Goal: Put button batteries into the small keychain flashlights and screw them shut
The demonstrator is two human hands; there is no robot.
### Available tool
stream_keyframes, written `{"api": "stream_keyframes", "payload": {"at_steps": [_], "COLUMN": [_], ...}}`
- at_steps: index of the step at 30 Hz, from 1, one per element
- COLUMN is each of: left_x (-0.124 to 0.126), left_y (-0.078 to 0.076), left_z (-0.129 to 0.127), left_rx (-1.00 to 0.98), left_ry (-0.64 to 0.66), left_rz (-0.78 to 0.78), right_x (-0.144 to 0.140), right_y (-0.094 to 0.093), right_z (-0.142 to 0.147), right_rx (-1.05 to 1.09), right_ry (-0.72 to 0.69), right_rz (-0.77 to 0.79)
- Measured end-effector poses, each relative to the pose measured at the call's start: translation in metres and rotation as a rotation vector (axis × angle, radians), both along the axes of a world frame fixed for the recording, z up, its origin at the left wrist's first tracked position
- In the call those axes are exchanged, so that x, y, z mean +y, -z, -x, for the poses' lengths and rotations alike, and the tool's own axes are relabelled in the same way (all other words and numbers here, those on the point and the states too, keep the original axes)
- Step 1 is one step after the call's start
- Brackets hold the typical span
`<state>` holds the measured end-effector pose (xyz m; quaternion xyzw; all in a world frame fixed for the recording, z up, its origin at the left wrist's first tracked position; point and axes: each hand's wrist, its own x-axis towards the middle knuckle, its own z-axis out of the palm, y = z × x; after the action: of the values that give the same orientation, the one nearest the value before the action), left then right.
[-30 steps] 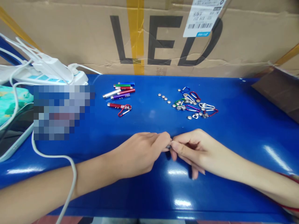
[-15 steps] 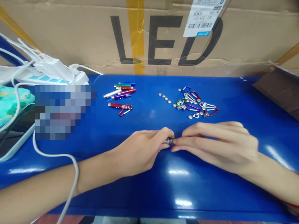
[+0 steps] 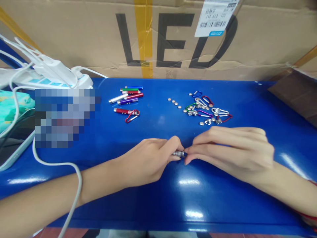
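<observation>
A small silver cylinder (image 3: 178, 153) sat near the blue worktop's (image 3: 247, 205) front edge, pinched between the left hand (image 3: 148, 162) and the right hand's (image 3: 232, 152) fingertips; pen lights (image 3: 127, 99) and carabiners (image 3: 206, 110) lay toward the back edge.

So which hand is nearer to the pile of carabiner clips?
Right. The right hand lies just in front of the carabiner clips; the left hand is farther, off to their left.
</observation>
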<state>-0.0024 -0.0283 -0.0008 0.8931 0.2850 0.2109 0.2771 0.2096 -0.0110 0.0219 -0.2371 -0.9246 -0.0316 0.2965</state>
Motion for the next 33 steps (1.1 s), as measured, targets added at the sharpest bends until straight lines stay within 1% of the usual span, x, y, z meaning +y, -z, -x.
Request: {"api": "stream_keyframes", "payload": {"at_steps": [5, 9, 13, 16, 22, 25, 27, 29, 33], "left_x": [-0.001, -0.002, -0.003, -0.003, -0.003, -0.003, -0.002, -0.002, -0.002], "left_y": [0.002, 0.003, 0.003, 0.002, 0.002, 0.003, 0.003, 0.003, 0.003], "left_z": [-0.001, -0.002, -0.003, -0.003, -0.004, -0.004, -0.004, -0.004, -0.004], "left_rx": [-0.001, 0.011, 0.036, 0.046, 0.000, 0.023, 0.045, 0.057, 0.040], "left_ry": [-0.020, -0.024, -0.033, -0.055, -0.079, -0.083, -0.090, -0.095, -0.103], "left_rz": [-0.050, -0.086, -0.109, -0.120, -0.077, -0.081, -0.082, -0.076, -0.081], "right_x": [-0.001, 0.002, 0.006, 0.007, 0.008, 0.008, 0.007, 0.006, 0.005], "right_y": [0.003, 0.007, 0.010, 0.009, 0.007, 0.006, 0.006, 0.005, 0.004], "right_z": [0.001, 0.002, 0.002, 0.004, 0.006, 0.006, 0.006, 0.008, 0.014], "right_rx": [0.005, 0.043, 0.053, 0.027, 0.042, 0.039, 0.047, 0.083, 0.188], "right_ry": [0.013, -0.029, -0.068, -0.044, -0.025, -0.008, 0.005, 0.004, 0.018], "right_rz": [0.057, 0.091, 0.081, 0.074, 0.023, 0.036, 0.079, 0.161, 0.441]}}
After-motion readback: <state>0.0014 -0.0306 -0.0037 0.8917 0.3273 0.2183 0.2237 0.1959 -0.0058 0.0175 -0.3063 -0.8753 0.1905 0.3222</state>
